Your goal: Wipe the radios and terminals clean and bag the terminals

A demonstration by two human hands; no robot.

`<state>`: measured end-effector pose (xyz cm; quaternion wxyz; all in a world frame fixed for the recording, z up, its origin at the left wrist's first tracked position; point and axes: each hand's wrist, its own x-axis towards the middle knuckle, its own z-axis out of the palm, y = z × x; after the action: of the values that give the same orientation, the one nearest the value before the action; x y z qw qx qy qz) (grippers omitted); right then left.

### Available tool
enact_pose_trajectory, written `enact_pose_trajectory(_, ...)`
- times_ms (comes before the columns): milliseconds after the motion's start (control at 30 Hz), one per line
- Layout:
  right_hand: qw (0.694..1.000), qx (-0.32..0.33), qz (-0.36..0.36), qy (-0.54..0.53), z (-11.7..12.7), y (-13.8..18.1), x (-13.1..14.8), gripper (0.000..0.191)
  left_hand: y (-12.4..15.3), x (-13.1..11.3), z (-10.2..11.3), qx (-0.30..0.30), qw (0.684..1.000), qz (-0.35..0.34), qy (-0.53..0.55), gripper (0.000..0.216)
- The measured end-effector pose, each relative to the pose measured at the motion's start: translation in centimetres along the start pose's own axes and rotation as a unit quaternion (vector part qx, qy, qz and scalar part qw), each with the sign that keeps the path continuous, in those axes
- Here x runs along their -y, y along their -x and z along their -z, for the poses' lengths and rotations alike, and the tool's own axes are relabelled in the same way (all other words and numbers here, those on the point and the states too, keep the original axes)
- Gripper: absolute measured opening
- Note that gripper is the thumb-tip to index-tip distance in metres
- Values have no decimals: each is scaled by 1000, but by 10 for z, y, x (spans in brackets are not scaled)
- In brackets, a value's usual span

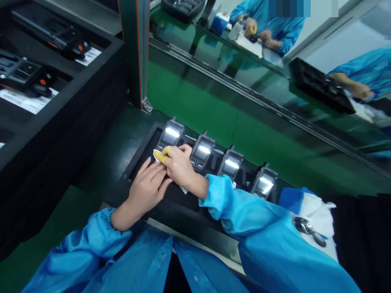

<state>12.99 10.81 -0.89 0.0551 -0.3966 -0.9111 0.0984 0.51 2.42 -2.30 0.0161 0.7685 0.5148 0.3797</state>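
Note:
Several dark handheld devices with screens and stubby antennas stand in a row in a black tray. The leftmost handheld device lies just beyond my hands, and a second handheld device is right beside my right wrist. My right hand, with yellow covers on two fingers, is closed on a white wipe, whose edge shows at the fingertips. My left hand rests over the tray against the right fingers, its own fingers stretched out. What lies beneath both hands is hidden.
Stacked black trays at left hold more devices, such as a handheld device. A metal post rises behind. At right lies a white cloth with a shiny metal object. Across a glass-edged bench, co-workers in blue sleeves handle items.

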Motion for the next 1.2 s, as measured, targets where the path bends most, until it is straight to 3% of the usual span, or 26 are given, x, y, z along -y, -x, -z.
enact_pose_trajectory(133,998,-50,11,-29,18,37,-1,38,7,-5,14,-99,994,-30,44,9)
enact_pose_trajectory(233,991,-132,-25,-26,44,89,-16,46,20,-11,20,-126,990,-46,46,8)
enact_pose_trajectory(333,969,-199,-149,3,68,155,-38,37,37,-19,22,-106,987,-78,89,7)
enact_pose_trajectory(433,917,-242,-317,26,77,227,-54,28,55,-27,20,-54,982,-118,137,12)
enact_pose_trajectory(567,824,-305,-466,104,59,308,-56,29,69,-37,11,-5,976,-152,158,21)
enact_pose_trajectory(633,799,-299,-507,124,40,335,-54,30,72,-40,4,8,976,-162,148,25)
enact_pose_trajectory(833,838,-212,-499,61,-22,363,-43,26,74,-45,-12,20,980,-172,96,37)
enact_pose_trajectory(900,838,-210,-502,41,-30,364,-44,25,74,-46,-14,17,979,-180,96,40)
enact_pose_trajectory(967,826,-221,-518,31,-23,368,-53,27,74,-46,-16,15,977,-188,96,42)
enact_pose_trajectory(1067,766,-261,-586,43,13,389,-82,33,75,-43,-20,17,979,-188,76,41)
enact_pose_trajectory(1200,645,-286,-708,40,62,428,-126,41,77,-44,-21,20,981,-186,48,40)
